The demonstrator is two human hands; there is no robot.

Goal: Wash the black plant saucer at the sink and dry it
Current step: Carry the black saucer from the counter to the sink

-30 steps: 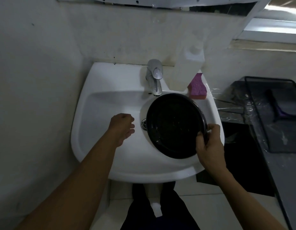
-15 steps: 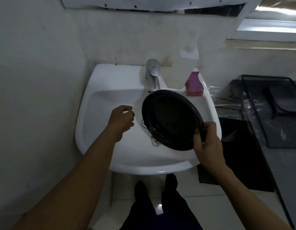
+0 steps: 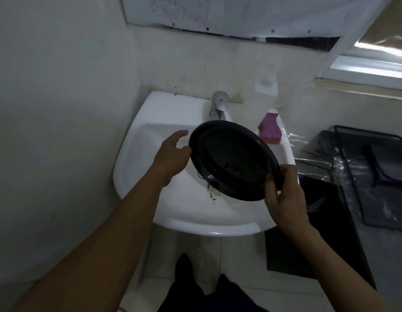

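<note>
The right hand (image 3: 283, 188) pinches the rim of the black saucer (image 3: 231, 161) and holds it tilted over the sink (image 3: 137, 176), just in front of the tap (image 3: 219, 106), probably so that dirty water runs off (dark specks (image 3: 214, 195) lie in the basin below). The left hand (image 3: 173, 154) has loose, spread fingers beside the opposite rim; whether it touches is unclear. A pink sponge (image 3: 269, 131) rests right of the tap, near the pale wall.

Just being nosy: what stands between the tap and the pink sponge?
In the head view, a pale plastic bottle stands between tap and sponge, on the sink back ledge.
</note>
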